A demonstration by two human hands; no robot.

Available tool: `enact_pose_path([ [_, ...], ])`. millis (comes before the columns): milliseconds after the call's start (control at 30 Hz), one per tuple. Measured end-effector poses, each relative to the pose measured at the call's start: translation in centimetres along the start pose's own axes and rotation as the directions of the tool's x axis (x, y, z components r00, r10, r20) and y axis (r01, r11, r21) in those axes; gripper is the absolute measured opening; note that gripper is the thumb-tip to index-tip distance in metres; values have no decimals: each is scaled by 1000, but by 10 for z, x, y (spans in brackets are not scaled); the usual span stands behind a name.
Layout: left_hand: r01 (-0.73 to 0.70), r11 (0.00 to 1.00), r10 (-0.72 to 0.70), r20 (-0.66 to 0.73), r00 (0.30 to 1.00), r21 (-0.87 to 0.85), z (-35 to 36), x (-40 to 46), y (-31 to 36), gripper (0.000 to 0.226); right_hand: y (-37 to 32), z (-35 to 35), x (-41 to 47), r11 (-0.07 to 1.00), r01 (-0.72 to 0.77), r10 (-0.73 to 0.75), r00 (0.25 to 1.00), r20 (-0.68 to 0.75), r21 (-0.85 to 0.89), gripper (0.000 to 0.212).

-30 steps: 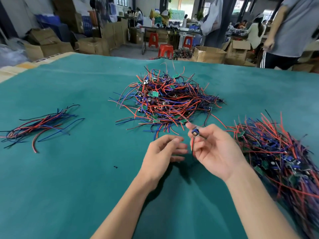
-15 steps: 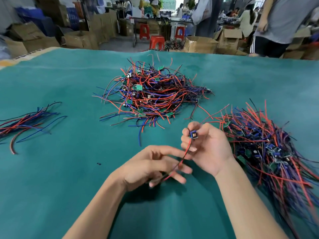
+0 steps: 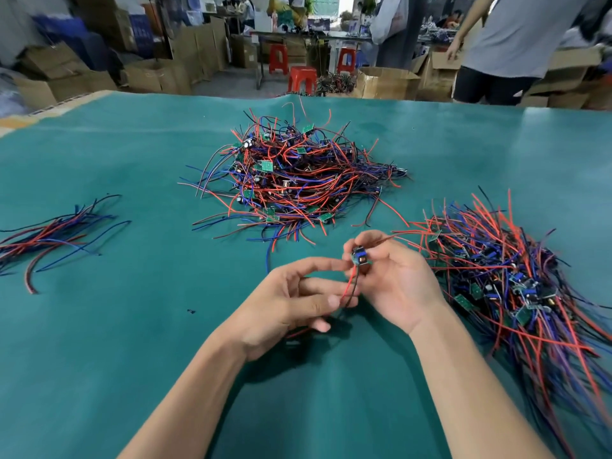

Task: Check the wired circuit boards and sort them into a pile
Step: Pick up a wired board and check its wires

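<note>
— Circuit board (image 3: 359, 255), where is it?
— Up off the desk (image 3: 99, 359), near its front edge and about midway along it. The right hand (image 3: 394, 286) pinches it between thumb and fingertips, palm turned toward the camera.
— And the wires on it?
— A red wire and a black wire (image 3: 351, 286) hang down from the board into the left hand (image 3: 288, 303), whose curled fingers hold them just below and to the left of the board.
— So both hands are busy?
— Yes, one grips the board, the other its leads; the two hands sit close together.
— What lies around them?
— By the right edge, a sorted pile (image 3: 516, 293) of boards with red, blue and black leads fanned out in roughly one direction. Toward the left edge, a loose wire bundle (image 3: 56, 236).
— Farther back?
— A tangled heap (image 3: 298, 180) of wired boards in the middle of the desk, small green boards showing among the wires. Beyond the far edge, cardboard boxes (image 3: 384, 82), red stools (image 3: 301, 79), and a person in a grey shirt (image 3: 516, 38) standing at the far right corner.
</note>
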State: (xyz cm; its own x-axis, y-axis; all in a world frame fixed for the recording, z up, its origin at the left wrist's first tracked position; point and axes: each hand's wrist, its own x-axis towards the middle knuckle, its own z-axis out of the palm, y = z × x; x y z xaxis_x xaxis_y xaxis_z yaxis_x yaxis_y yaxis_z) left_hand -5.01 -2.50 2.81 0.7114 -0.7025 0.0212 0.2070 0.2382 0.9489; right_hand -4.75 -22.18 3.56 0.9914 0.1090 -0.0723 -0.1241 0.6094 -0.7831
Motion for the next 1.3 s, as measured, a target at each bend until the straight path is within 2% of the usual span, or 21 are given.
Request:
enact_pose_path([
  [133,99,976,-56,215,975,-196,-12,-6,6,46,-9,-1,-2,972,77,-67,996,-52,220,14],
  [200,152,968,-92,283,955,-198,-17,-8,8,45,-11,1,-5,935,61,-77,996,33,351,25],
  [267,179,977,-136,310,941,-114,-19,-10,8,41,-12,3,-7,911,-11,-60,986,158,413,28],
  [300,172,983,-145,314,938,-60,-18,-10,7,39,-10,4,-8,921,-33,-49,978,200,388,28],
  [367,105,994,-102,288,952,4,-13,-9,4,37,-6,8,-8,978,-43,-2,976,218,205,27],
  [433,6,1000,-11,215,977,22,-5,-5,0,38,2,11,-6,998,-61,64,984,164,-25,18],
  [467,-23,999,17,168,986,32,-2,-3,-1,37,4,13,-6,994,-69,79,988,131,-81,13],
  [600,-62,996,64,-29,998,58,6,2,-7,31,6,9,-2,987,-52,66,993,93,-149,22],
  [700,-73,997,72,-78,994,-9,9,5,-12,20,6,6,-2,982,-28,56,988,147,-186,22],
  [767,-73,996,79,-147,986,43,7,7,-13,21,6,4,-2,976,-7,38,990,138,-218,22],
  [867,-49,977,97,-231,968,205,3,9,-13,25,6,2,-2,970,6,9,998,59,-241,24],
  [1033,-40,945,121,-233,965,326,1,9,-15,26,9,0,2,920,40,-110,981,-160,-389,20],
  [1133,-17,934,99,-210,973,357,2,9,-16,27,7,-3,5,887,112,-264,919,-293,-447,19],
  [1200,-6,929,84,-195,977,371,3,8,-15,27,5,-9,7,859,177,-389,836,-386,-481,19],
  [1233,-4,925,83,-191,978,380,3,8,-13,26,3,-13,8,848,218,-453,771,-447,-484,19],
  [1300,-5,927,90,-208,974,374,5,7,-12,26,-2,-24,10,825,283,-552,589,-590,-489,21],
])
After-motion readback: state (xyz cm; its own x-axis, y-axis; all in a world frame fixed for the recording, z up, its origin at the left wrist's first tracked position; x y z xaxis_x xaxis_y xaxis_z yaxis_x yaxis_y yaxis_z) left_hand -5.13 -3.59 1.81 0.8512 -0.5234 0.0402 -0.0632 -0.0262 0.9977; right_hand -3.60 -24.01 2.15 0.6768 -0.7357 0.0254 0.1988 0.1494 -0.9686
